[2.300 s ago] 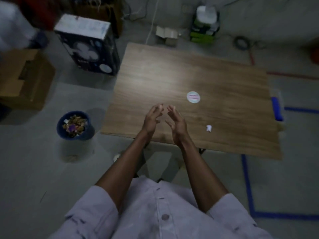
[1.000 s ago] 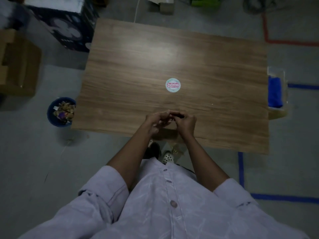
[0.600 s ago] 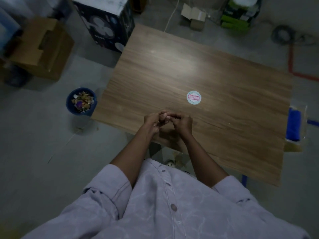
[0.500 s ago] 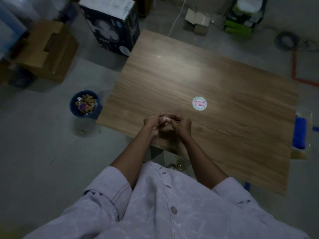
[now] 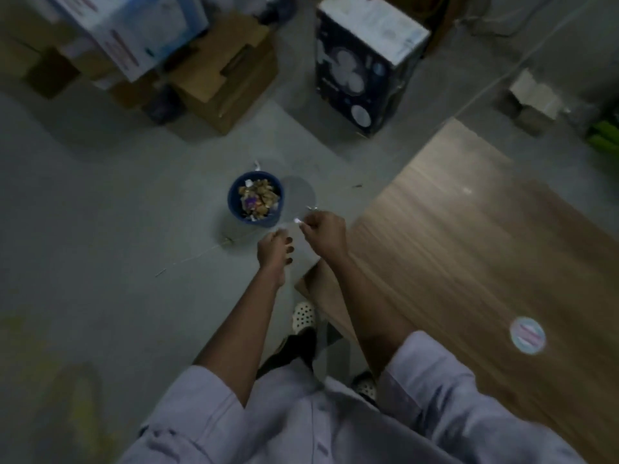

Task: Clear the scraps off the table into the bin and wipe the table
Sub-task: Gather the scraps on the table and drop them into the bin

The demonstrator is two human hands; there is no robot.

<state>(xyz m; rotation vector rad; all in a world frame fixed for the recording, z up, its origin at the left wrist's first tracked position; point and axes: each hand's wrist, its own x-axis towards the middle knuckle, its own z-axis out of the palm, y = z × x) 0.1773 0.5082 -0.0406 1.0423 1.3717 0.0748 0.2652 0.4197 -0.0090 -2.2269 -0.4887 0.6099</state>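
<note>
A small blue bin [image 5: 234, 209] full of paper and wrapper scraps stands on the grey floor left of the wooden table [image 5: 469, 249]. My right hand [image 5: 323, 232] is off the table's left corner, fingers pinched on a small white scrap [image 5: 296, 221], a little to the right of the bin. My left hand [image 5: 274, 251] hangs just below it with fingers curled loosely; nothing shows in it. A round pale sticker [image 5: 527, 335] lies flat on the table at the right.
Cardboard boxes [image 5: 227, 82] and a dark fan carton [image 5: 365, 65] stand on the floor behind the bin. A thin stick [image 5: 194, 257] and bits of litter lie on the floor near the bin. My feet in perforated clogs [image 5: 303, 316] are by the table corner.
My view has swung left from the table to the bin. Both hands left the tabletop and moved left toward the bin, the right carrying the white scrap; the hands have come apart.
</note>
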